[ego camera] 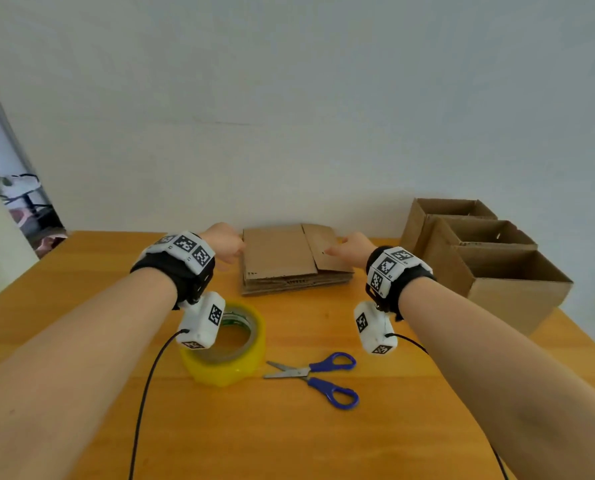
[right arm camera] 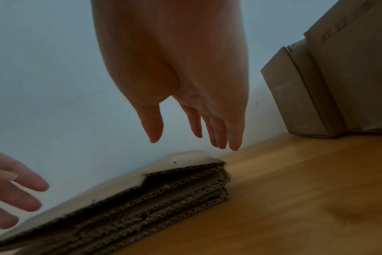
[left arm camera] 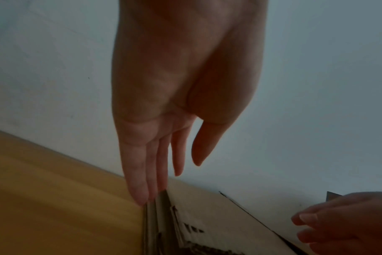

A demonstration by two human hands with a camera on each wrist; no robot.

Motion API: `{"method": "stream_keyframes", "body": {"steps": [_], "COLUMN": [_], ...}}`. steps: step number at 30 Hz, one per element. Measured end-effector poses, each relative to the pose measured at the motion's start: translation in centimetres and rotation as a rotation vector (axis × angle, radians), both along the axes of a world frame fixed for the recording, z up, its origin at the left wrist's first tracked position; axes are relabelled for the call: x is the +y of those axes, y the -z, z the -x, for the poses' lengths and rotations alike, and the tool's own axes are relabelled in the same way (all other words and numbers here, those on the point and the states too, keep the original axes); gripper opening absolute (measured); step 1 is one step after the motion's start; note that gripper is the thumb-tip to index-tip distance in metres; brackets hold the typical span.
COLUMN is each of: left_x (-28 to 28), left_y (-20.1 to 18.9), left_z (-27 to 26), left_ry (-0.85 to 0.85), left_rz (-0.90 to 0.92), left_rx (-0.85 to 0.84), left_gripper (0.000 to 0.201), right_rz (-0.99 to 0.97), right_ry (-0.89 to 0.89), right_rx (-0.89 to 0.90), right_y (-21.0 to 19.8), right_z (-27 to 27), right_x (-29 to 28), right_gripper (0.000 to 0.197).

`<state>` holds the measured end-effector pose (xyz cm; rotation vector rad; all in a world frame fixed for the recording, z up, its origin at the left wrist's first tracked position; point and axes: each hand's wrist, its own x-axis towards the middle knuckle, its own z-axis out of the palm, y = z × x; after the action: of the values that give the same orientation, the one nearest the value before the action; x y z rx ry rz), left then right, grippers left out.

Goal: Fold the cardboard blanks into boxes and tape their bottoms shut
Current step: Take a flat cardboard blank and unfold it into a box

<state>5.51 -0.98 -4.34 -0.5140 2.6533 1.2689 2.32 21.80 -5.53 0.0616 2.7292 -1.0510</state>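
Note:
A stack of flat cardboard blanks (ego camera: 282,261) lies at the back of the wooden table against the wall. My left hand (ego camera: 232,252) is at the stack's left edge. In the left wrist view its straight fingertips (left arm camera: 142,198) touch the side of the stack (left arm camera: 207,224). My right hand (ego camera: 341,249) is over the stack's right part. In the right wrist view that hand (right arm camera: 185,143) hovers with straight fingers just above the stack's (right arm camera: 164,189) right end, apart from it. Neither hand holds anything.
Three folded open-topped boxes (ego camera: 479,251) stand in a row at the back right, seen also as box walls (right arm camera: 338,86). A yellow tape roll (ego camera: 233,355) and blue-handled scissors (ego camera: 316,375) lie on the table (ego camera: 323,445) in front of the stack.

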Motion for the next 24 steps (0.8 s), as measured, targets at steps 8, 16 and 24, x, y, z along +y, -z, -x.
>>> {"method": "stream_keyframes", "body": {"steps": [8,16,24], "left_x": [-0.4,-0.3,0.6], "left_y": [1.5,2.1,0.0], "left_z": [2.9,3.8,0.8], "left_ry": [0.076,0.025,0.037], "left_rz": [0.054,0.02,-0.127], "left_rx": [-0.192,-0.127,0.026], "left_gripper": [0.026,0.021,0.028], "right_rz": [0.004,0.041,0.165], "right_ry": [0.057,0.125,0.128], "right_rx": [-0.048,-0.019,0.112], "right_y": [2.3,2.8,0.8], "right_z": [3.1,3.0,0.8], "right_x": [-0.4,-0.7,0.1], "right_gripper": [0.044,0.062,0.076]}}
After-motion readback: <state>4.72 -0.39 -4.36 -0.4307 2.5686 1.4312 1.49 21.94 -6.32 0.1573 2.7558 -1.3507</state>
